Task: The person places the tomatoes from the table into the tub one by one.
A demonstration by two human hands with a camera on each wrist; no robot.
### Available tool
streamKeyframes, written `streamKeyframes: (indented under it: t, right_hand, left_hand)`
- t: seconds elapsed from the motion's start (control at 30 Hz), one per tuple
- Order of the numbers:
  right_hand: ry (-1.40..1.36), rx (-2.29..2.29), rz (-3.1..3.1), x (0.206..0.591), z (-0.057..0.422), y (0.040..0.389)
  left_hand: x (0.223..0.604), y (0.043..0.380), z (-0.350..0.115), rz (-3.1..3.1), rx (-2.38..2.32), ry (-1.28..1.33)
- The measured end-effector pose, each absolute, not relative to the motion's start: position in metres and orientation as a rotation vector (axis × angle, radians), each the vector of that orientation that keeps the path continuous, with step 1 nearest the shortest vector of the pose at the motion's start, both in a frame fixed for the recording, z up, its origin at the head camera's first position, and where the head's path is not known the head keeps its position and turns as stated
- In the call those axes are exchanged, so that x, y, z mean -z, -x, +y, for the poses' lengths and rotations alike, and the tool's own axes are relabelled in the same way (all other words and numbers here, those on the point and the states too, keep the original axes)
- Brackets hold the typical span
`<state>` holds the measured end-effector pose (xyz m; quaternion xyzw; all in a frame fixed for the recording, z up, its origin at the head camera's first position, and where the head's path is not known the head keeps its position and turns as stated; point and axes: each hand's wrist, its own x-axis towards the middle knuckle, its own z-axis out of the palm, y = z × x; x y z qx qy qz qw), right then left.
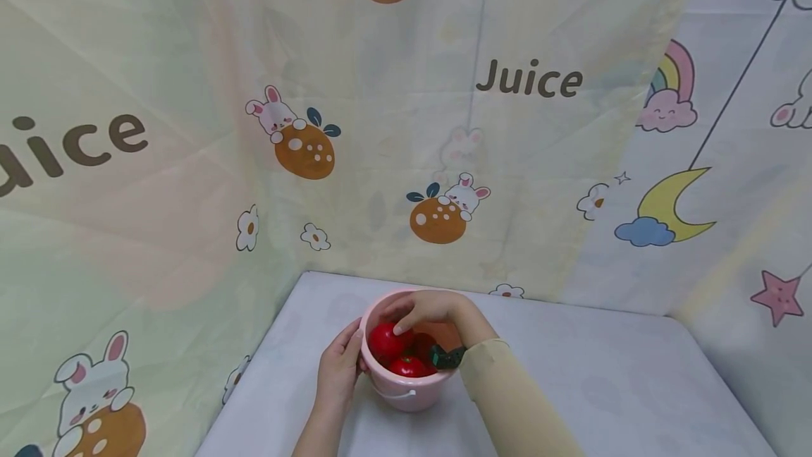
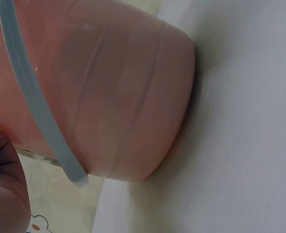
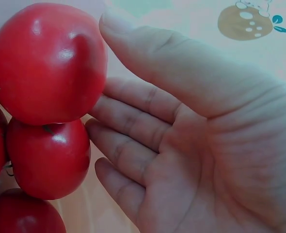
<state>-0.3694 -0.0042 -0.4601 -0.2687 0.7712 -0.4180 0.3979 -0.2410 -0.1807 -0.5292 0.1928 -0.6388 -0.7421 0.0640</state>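
Note:
A pink bucket (image 1: 415, 395) with a white handle (image 2: 41, 111) stands upright on the white table. My left hand (image 1: 338, 367) grips its left side at the rim; part of that hand shows at the edge of the left wrist view. Inside lie several red tomatoes (image 3: 48, 158), some with green stem leaves. My right hand (image 1: 431, 307) reaches in over the far rim, palm toward the tomatoes. Its thumb and extended fingers (image 3: 133, 116) are right at the side of the uppermost, large tomato (image 3: 48, 63). In the head view the thumb overlaps this tomato.
The white-covered table (image 1: 596, 379) extends to the right of the bucket. Behind and at the left hangs a printed cloth (image 1: 374, 90) with rabbits and the word Juice. A small dark device (image 1: 447, 357) sits at my right wrist, over the bucket's rim.

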Motion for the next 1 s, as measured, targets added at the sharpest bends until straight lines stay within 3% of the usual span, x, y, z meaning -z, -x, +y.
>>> streamKeyframes:
  t: [0.3, 0.57, 0.83, 1.0]
  right_hand:
    - [0.7, 1.089, 1.948, 0.454, 0.008, 0.366]
    - [0.792, 1.047, 2.17, 0.422, 0.045, 0.349]
    - [0.773, 1.116, 2.365, 0.406, 0.105, 0.313]
    - [0.561, 0.979, 2.713, 0.421, 0.138, 0.281]
  left_hand:
    - [0.532, 0.244, -0.175, -1.93, 2.258, -0.569]
    - [0.534, 0.25, -0.173, -1.996, 2.228, -0.551]
    - [0.535, 0.251, -0.185, -2.169, 2.024, -0.528]
    - [0.529, 0.24, -0.194, -2.481, 1.542, -0.414]
